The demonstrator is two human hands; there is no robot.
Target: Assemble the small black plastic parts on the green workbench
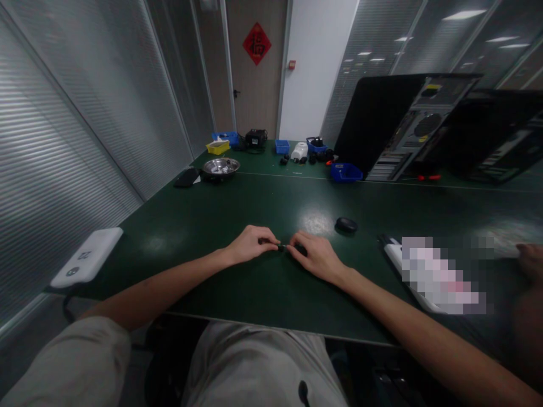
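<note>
Over the green table [271,198], my two hands meet with their fingertips almost touching. My left hand [252,244] is closed, thumb and fingers pinching a small dark piece [280,248]; its kind is too small to make out. Just to the right, my right hand [317,255] is closed around a small black object [301,249], mostly covered by the fingers. A thin light tip seems to show between the two hands. Beyond my right hand lies a rounded black object [347,225], like a computer mouse or small case.
Far back are blue bins [346,172], a yellow tray [218,147], a black device [256,138] and a metal bowl [220,167]. A computer tower [394,127] stands back right. A white box [87,257] sits left. Another person's hand [530,257] is at the right edge, beside a blurred-out item.
</note>
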